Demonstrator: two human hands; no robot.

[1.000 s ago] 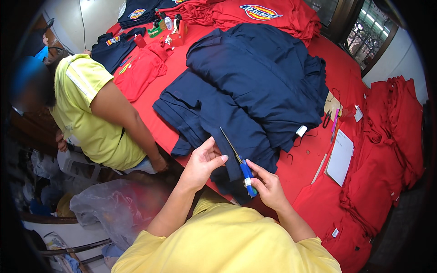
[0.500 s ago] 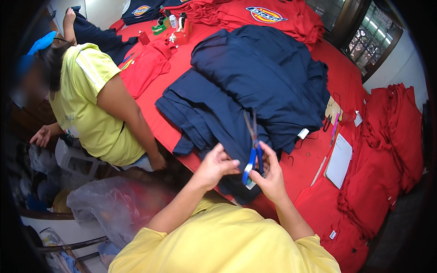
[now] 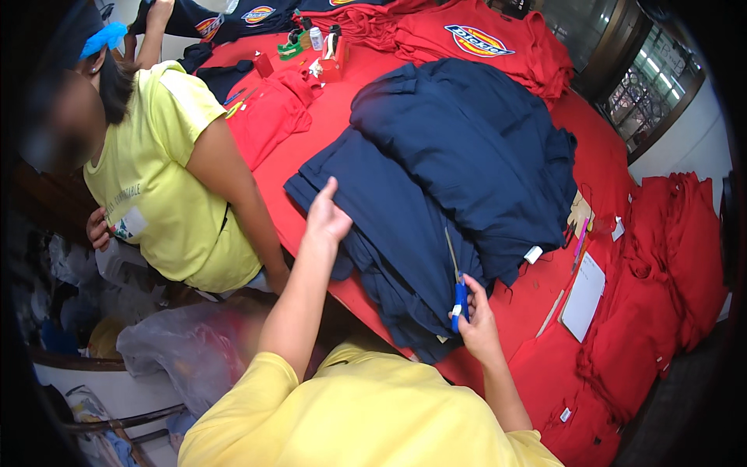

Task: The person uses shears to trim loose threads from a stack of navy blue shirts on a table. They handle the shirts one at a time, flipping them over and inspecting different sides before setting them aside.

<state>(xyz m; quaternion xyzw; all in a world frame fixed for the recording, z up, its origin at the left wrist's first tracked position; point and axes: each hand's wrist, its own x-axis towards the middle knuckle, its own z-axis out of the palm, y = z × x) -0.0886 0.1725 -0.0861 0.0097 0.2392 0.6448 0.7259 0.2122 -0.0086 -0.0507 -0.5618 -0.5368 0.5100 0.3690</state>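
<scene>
From my remote post I am looking down past the yellow shirt (image 3: 366,409) of the wearer, whose 2 bare forearms are extending outward. The right hand (image 3: 481,323) is gripping the blue-handled scissors (image 3: 460,294), their blades lying close together and pointing away over the dark cloth. The left hand (image 3: 328,216) is hanging loosely open and empty at the left side of the navy garment (image 3: 373,187), though I cannot tell whether the fingers are touching it. That garment is lying in layers on the red tabletop (image 3: 531,300), its near end drooping at the edge. To the lower left I am seeing a clear plastic bag (image 3: 167,342). Just right of the scissors, a larger navy heap (image 3: 475,148) is resting against the garment, a white tag (image 3: 533,254) showing on its near side. Further right, a white notepad (image 3: 583,297) is lying beside a long row of red garments (image 3: 646,296). On the left, a co-worker in a yellow-green shirt (image 3: 167,187) is keeping 1 arm lowered by the tabletop. Beyond, a small red garment (image 3: 272,113), a green tape dispenser (image 3: 290,48) and a white bottle (image 3: 315,37) are sitting before more red clothing (image 3: 513,66).
</scene>
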